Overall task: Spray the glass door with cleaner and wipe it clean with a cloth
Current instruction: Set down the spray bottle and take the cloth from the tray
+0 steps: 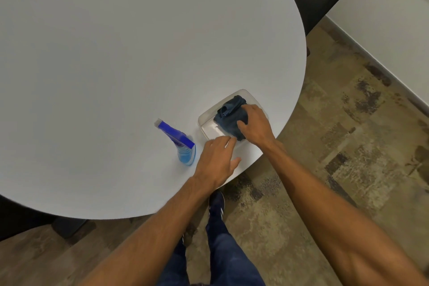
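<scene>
Right hand [254,126] closing on the crumpled dark-blue cloth [228,116] in the clear plastic tray [206,126] near the table's edge should gather it whole, while the empty, spread left hand [217,161] steadies the tray

Right hand [255,126]: laid on top of the dark blue cloth [228,116], fingers [242,126] curled over its near edge; whether they pinch it cannot be told.
Cloth: crumpled inside a clear shallow tray [210,126], under the right fingers.
Left hand [217,160]: spread flat, fingertips at the tray's near rim, just beside the right fingers.
Spray bottle [183,147]: upright on the white desk [116,76], blue liquid, blue trigger head, just left of the left fingers, untouched.
Tray: near the desk's rounded edge.
</scene>
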{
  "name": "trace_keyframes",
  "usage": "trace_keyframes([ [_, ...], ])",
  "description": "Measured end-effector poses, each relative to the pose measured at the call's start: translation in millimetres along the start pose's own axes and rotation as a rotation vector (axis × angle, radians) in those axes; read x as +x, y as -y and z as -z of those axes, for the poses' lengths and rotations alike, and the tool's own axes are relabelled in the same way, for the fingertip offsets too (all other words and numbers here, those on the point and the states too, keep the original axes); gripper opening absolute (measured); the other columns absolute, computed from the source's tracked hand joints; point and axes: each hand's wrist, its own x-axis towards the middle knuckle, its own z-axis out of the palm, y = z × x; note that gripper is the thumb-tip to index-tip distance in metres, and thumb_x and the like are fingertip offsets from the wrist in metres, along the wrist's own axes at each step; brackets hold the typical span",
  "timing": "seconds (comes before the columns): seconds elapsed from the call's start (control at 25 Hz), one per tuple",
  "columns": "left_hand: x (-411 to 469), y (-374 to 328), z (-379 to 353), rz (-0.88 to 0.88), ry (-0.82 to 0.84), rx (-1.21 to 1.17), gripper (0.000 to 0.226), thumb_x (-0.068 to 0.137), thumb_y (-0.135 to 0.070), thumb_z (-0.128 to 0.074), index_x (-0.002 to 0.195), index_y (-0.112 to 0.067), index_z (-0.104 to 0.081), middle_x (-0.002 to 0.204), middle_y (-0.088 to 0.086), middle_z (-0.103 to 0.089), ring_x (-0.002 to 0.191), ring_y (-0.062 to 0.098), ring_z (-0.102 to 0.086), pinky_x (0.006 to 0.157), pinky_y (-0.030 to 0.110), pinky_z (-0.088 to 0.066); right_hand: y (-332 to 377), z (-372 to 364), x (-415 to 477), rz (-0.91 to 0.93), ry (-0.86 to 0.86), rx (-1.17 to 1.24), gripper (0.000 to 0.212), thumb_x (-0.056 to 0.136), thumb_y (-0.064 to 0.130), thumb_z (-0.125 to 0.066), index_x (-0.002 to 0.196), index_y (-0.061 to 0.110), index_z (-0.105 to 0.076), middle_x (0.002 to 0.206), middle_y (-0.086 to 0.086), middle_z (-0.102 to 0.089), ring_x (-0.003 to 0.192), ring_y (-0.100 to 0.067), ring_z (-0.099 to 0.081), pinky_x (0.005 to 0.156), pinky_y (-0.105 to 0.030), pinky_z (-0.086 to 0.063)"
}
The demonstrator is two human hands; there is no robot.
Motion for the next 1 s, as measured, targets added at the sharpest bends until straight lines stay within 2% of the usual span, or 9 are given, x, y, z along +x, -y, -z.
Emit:
trace_keyframes([
  [0.12,23.5,2.2,-1.3,0.007,0.144,0.239,0.066,0.102,-0.057,-0.042,0.159,-0.026,-0.028,0.165,0.004,-0.033,0.154,0.025,-0.027,0.129,0.052,0.0,-9.6,-6.4,21.1,-0.028,0.048,-0.147,0.051,0.102,0.022,-0.058,0.148,0.007,-0.042,0.149,-0.018,-0.047,0.131,-0.034,-0.052,0.108,-0.04,-0.047],
  [0.2,31.3,5.4,-6.2,0.004,0.193,0.32,0.056,0.105,-0.048,-0.043,0.156,-0.025,-0.037,0.159,0.006,-0.045,0.149,0.025,-0.037,0.128,0.053,0.004,-14.0,-12.7,33.9,-0.072,0.073,-0.176,0.05,0.102,0.022,-0.057,0.148,0.006,-0.041,0.146,-0.019,-0.048,0.125,-0.035,-0.055,0.104,-0.041,-0.049],
  [0.32,35.8,8.6,-14.1,-0.012,0.163,0.304,0.047,0.106,-0.032,-0.048,0.152,-0.024,-0.043,0.146,0.006,-0.06,0.136,0.023,-0.055,0.129,0.045,-0.006,-15.1,-21.8,47.3,-0.109,0.061,-0.189,0.049,0.099,0.017,-0.06,0.144,0.005,-0.043,0.139,-0.019,-0.052,0.12,-0.035,-0.056,0.102,-0.042,-0.05],
  [0.48,39.8,9.3,-20.6,0.007,0.112,0.281,0.047,0.104,-0.028,-0.054,0.15,-0.025,-0.046,0.137,0.006,-0.066,0.125,0.025,-0.063,0.125,0.041,-0.025,-16.2,-33.2,58.2,-0.126,0.05,-0.25,0.059,0.093,0.013,-0.07,0.144,0.004,-0.042,0.139,-0.02,-0.055,0.127,-0.036,-0.048,0.107,-0.043,-0.042],
  [0.64,40.5,8.2,-24.0,0.009,0.08,0.261,0.045,0.104,-0.025,-0.055,0.149,-0.024,-0.048,0.13,0.008,-0.07,0.118,0.025,-0.066,0.123,0.04,-0.028,-14.6,-44.7,57.3,-0.133,0.012,-0.354,0.067,0.089,0.019,-0.075,0.144,0.002,-0.04,0.142,-0.019,-0.049,0.129,-0.033,-0.045,0.109,-0.04,-0.04],
  [0.76,41.4,8.8,-23.5,0.0,0.08,0.274,0.045,0.104,-0.025,-0.054,0.149,-0.024,-0.048,0.127,0.008,-0.07,0.114,0.025,-0.066,0.121,0.04,-0.031,-9.6,-44.6,57.9,-0.171,0.006,-0.271,0.074,0.087,0.016,-0.077,0.147,0.008,-0.036,0.144,-0.019,-0.045,0.13,-0.035,-0.045,0.109,-0.044,-0.042],
  [0.88,40.9,7.9,-21.6,-0.006,0.082,0.268,0.044,0.105,-0.026,-0.053,0.148,-0.023,-0.048,0.126,0.007,-0.07,0.113,0.025,-0.066,0.118,0.039,-0.034,-7.0,-36.3,55.9,-0.157,-0.003,-0.183,0.072,0.089,0.01,-0.072,0.149,0.014,-0.033,0.126,-0.018,-0.059,0.115,-0.035,-0.057,0.106,-0.048,-0.044],
  [1.0,42.2,8.1,-19.7,-0.003,0.074,0.269,0.042,0.105,-0.028,-0.052,0.146,-0.023,-0.05,0.125,0.007,-0.071,0.111,0.024,-0.066,0.116,0.037,-0.036,-5.0,-28.1,44.4,-0.099,-0.09,-0.074,0.063,0.089,0.002,-0.069,0.144,0.013,-0.04,0.113,-0.015,-0.065,0.102,-0.033,-0.063,0.096,-0.046,-0.051],
])
